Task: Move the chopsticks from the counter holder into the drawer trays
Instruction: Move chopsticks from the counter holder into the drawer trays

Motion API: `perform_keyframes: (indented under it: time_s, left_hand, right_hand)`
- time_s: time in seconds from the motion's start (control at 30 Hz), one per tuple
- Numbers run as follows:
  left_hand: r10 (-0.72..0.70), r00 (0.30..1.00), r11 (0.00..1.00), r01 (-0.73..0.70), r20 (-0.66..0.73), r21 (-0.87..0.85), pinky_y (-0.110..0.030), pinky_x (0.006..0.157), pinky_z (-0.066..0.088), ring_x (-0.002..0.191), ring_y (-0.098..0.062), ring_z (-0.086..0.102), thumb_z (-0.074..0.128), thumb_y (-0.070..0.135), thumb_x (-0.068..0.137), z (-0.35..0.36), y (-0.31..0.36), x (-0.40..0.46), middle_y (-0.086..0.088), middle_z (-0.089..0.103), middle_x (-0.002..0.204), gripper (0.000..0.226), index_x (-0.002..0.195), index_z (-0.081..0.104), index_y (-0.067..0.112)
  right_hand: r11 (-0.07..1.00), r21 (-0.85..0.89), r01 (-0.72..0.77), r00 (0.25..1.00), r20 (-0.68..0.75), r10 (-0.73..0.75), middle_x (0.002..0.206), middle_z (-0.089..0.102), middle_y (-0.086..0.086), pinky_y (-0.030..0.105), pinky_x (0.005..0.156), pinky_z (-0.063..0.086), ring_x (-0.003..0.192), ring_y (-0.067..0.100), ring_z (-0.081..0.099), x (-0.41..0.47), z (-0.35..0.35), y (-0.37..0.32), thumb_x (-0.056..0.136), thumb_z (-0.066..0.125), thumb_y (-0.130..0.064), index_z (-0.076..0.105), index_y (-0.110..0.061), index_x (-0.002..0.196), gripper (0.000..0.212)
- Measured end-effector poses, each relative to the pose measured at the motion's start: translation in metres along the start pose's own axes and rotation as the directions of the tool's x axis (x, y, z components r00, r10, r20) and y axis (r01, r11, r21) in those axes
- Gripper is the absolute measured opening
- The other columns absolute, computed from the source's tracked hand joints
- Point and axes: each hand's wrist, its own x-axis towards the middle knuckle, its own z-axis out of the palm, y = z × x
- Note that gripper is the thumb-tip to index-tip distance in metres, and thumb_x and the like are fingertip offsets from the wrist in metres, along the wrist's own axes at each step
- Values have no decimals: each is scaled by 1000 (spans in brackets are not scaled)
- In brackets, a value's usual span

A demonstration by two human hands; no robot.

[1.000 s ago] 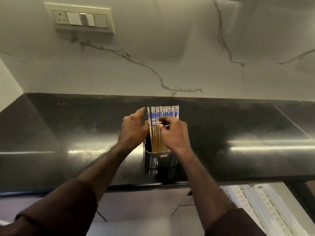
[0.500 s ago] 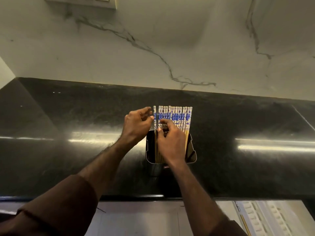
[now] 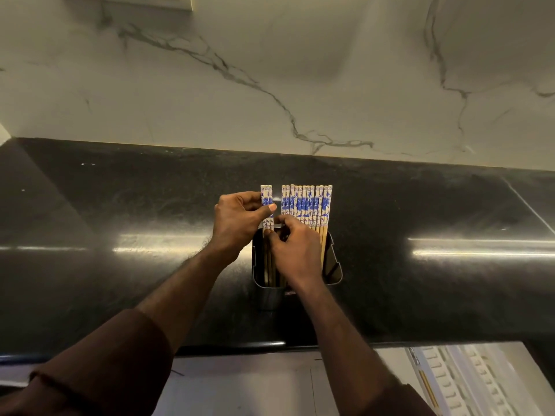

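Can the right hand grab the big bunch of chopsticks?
Probably yes. The right hand is already at the holder, right in front of the big bunch of chopsticks, and nothing blocks them. The left hand holds a few chopsticks off to the side.

Dim; glare streaks on counter [image 3: 120, 265] (edges warped).

L hand [image 3: 238, 219] fingers pinched shut, R hand [image 3: 295, 250] fingers curled down, both forearms extended fwd

My left hand [image 3: 237, 223] and right hand [image 3: 295, 250] are bare, without rings or watch. Dark brown sleeves, pushed up my forearms, enter from seven and five o'clock.
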Motion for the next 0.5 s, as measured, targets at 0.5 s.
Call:
perform_keyframes:
  time_s: [0.5]
  left_hand:
    - [255, 961, 946, -226, 105, -234, -24, 69, 58, 83, -18, 74, 74, 3, 77, -29, 149, -41, -1, 77, 86, 24, 97, 71, 15]
  right_hand:
    - [959, 277, 61, 982, 157, -108, 97, 72, -2, 36, 89, 56, 89, 7, 68, -36, -79, -41, 87, 68, -17, 69, -14, 109, 22]
